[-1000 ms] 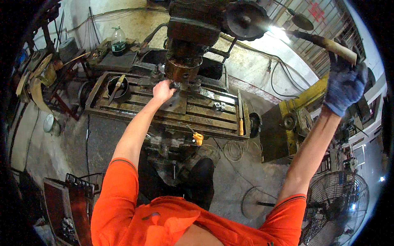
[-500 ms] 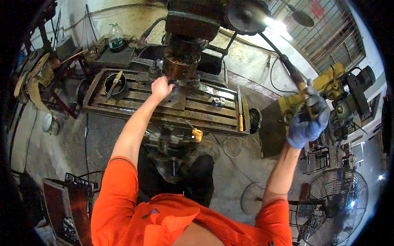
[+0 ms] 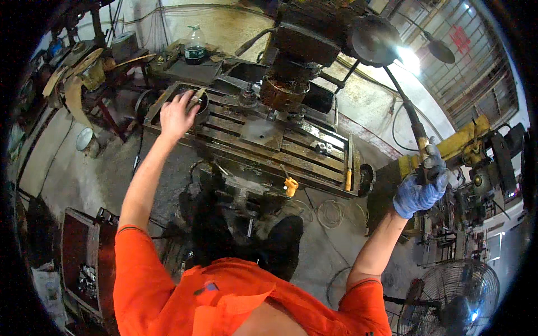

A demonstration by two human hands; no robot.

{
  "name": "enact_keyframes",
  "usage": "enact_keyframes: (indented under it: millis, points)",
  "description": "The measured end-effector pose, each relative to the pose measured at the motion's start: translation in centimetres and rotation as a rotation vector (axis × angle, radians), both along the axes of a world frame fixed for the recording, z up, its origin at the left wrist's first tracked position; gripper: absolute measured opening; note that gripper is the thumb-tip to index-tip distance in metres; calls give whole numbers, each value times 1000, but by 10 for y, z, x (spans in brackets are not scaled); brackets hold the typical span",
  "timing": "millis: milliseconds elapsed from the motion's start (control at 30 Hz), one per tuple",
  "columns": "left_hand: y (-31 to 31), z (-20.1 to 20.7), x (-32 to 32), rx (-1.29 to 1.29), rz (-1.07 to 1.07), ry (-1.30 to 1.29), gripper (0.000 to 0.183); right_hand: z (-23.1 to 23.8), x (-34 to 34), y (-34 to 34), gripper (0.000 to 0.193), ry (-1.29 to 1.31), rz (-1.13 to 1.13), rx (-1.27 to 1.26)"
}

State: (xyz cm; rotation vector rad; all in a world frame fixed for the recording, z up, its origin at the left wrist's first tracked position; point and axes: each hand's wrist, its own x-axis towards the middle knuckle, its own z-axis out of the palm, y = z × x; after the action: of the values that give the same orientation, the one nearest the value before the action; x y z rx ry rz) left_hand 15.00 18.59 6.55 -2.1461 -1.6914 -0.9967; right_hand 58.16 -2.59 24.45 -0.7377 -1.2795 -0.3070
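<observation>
My bare left hand (image 3: 178,115) is over a dark round pot (image 3: 203,112) at the left end of the slotted machine table (image 3: 224,139). Its fingers look spread beside a brush (image 3: 198,96) lying across the pot; no firm grip on it shows. My right hand (image 3: 421,187), in a blue-grey glove, is closed around the worn end of a long machine lever (image 3: 412,115). The spindle head (image 3: 284,92) hangs above the table's middle, with a flat metal plate (image 3: 261,134) below it to the left.
A yellow-handled file (image 3: 349,173) lies along the table's right end. Below the front edge is a yellow-handled tool (image 3: 290,186). A large plastic bottle (image 3: 194,46) stands behind on the left. A caged fan (image 3: 457,302) is at lower right, a cabinet (image 3: 84,257) at lower left.
My left hand has left the dark knob by the spindle head and moved left to the pot. My right hand stays on the lever. The whole view has shifted.
</observation>
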Motion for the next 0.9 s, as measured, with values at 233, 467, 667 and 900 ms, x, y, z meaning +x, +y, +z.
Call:
enact_keyframes:
  millis: [233,467,667,900]
  points:
    - [9,-30,-45,-200,-49,228,33,13,-8,2,34,55,125,10]
    - [-9,-37,35,-314,-319,-625,24,-3,5,4,35,44,118,41]
    - [16,-34,126,-189,-296,-558,21,3,6,0,38,5,44,-23]
    - [17,-49,152,-248,-279,-492,22,-7,1,0,39,87,51,-23]
